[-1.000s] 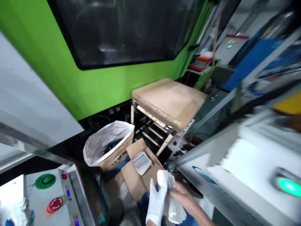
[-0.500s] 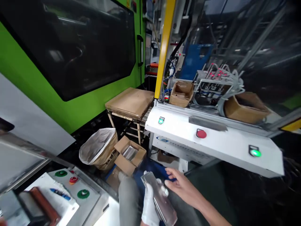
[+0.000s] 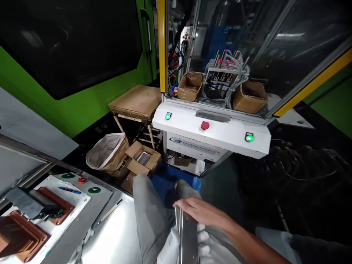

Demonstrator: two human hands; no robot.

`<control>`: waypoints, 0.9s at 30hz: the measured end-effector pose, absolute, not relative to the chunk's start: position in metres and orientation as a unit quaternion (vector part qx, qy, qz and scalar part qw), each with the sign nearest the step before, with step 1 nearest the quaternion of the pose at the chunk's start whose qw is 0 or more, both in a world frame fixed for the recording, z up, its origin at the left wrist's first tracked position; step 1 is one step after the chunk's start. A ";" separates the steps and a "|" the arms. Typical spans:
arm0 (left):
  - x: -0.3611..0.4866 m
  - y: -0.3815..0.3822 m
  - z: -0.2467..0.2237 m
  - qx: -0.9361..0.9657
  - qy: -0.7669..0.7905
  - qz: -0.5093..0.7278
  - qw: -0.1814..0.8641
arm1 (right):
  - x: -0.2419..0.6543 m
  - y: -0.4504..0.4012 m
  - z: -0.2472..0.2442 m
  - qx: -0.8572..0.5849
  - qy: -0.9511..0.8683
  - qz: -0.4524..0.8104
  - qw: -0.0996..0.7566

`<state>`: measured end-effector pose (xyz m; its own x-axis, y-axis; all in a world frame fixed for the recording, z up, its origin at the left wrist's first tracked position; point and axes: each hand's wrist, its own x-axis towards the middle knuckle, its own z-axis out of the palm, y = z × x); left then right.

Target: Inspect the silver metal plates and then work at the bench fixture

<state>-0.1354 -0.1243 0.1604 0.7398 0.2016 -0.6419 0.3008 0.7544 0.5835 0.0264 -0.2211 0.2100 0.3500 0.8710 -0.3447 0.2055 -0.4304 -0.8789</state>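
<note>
**One head-worn view, looking forward and down**

A single camera sits on the person's head, facing ahead and tilted down over the lap. The hands lie close at the bottom edge; the white control console [image 3: 211, 134] stands farther off at mid-frame, the green machine wall [image 3: 68, 106] on the left. No second view shares the scene.

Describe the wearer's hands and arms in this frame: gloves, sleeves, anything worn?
The left hand wears a white fabric glove, loose and slightly wrinkled, with no visible print; only part of it shows. The right hand is bare, with no glove, ring or watch visible. The right forearm is bare too, with a dark sleeve starting near the elbow at the frame's lower right.
</note>
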 end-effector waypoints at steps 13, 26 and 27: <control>-0.142 -0.120 0.153 0.258 0.237 -0.159 0.923 | 0.034 -0.259 0.194 -0.667 -0.189 0.458 0.556; -0.084 -0.122 0.136 0.338 0.325 -0.001 0.883 | 0.010 -0.261 0.174 -0.550 -0.032 0.500 0.668; -0.077 -0.121 0.133 0.337 0.331 -0.006 0.881 | 0.017 -0.264 0.172 -0.555 -0.025 0.501 0.664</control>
